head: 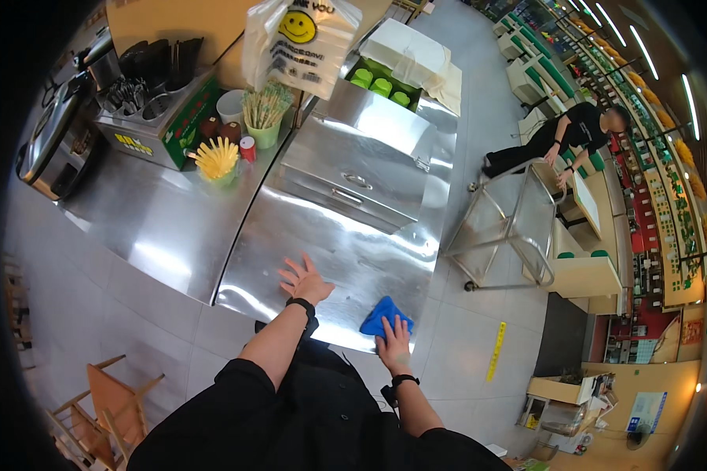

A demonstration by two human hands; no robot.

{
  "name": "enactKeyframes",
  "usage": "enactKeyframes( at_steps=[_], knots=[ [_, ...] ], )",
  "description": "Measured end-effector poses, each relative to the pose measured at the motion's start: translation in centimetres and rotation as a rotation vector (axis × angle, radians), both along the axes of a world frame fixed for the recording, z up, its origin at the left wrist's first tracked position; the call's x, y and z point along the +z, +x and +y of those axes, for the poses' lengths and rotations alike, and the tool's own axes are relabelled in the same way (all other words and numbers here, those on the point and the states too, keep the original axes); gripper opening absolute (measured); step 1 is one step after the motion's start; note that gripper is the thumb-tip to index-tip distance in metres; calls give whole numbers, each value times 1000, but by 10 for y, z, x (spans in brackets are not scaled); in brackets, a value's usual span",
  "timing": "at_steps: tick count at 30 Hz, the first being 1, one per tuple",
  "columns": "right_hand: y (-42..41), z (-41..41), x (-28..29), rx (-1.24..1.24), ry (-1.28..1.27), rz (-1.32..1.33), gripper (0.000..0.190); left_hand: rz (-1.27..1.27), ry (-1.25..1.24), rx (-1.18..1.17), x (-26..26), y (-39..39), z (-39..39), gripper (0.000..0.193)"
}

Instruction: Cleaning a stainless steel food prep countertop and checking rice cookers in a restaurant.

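Note:
My right hand lies with its fingers spread on a folded blue cloth, near the front right corner of the stainless steel counter. To its left, my left hand is over the same metal surface with its fingers apart and nothing held. Beyond both hands stands a low stainless steel box with a handled lid. Behind that box, green cups sit in a metal holder. Whether my left palm touches the counter cannot be told.
Yellow utensils in a green cup, wrapped chopsticks and a cutlery holder stand at left. Plastic bags hang at the back. Right of the counter is a metal trolley, with a person beside it. A wooden chair stands lower left.

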State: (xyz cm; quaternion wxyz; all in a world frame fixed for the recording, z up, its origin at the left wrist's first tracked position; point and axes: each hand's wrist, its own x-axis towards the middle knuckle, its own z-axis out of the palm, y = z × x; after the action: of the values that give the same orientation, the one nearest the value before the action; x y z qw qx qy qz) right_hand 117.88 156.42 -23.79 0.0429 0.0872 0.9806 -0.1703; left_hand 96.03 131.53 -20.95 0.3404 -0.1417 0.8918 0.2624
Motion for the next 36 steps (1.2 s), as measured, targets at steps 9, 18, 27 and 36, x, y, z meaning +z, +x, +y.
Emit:
enactKeyframes(
  at_steps=[9, 18, 27, 36],
  knots=[
    [-34, -30, -23, -557, 99, -22, 66, 418, -150, -22, 8, -9, -174, 123],
    [-146, -116, -20, -1238, -17, -17, 60, 118, -70, -15, -21, 8, -288, 161],
    [-173, -324, -19, 104, 71, -11, 62, -31, -65, -74, -11, 1, -289, 165],
    [-171, -319, -5, 641, 103, -67, 66, -74, -103, -75, -3, -2, -292, 173]
  ],
)
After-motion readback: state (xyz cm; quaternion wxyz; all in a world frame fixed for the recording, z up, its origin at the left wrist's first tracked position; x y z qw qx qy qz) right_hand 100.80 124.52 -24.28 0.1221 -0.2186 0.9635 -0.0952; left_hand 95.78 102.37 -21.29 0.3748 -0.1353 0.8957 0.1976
